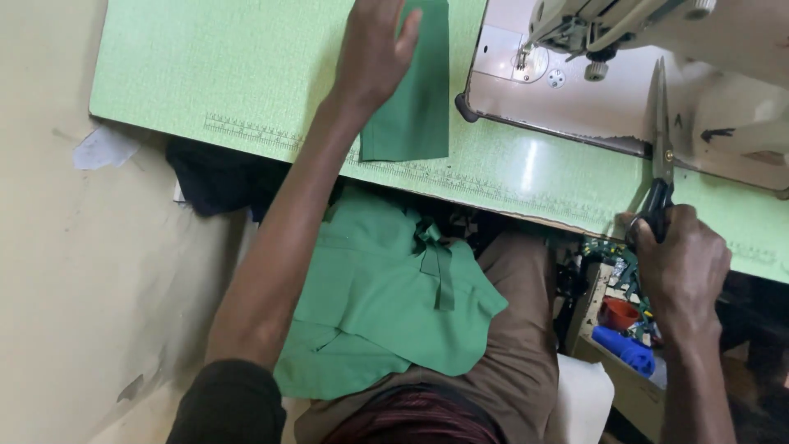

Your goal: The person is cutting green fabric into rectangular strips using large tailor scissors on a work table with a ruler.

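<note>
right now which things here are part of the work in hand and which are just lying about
In use:
left hand flat on green cloth piece
right hand holding scissors
green table

Lying about:
green garment on lap
sewing machine
red cup
blue cloth

Matt green cloth (411, 107), glossy metal scissors (662, 140), faintly textured pale-green laminate tabletop (205, 74).

The left hand (374, 49) is reaching up to the top centre of the frame, palm down, fingers (404, 29) spread flat. The right hand (682, 267) is clenching at right, fingers curled tight.
</note>
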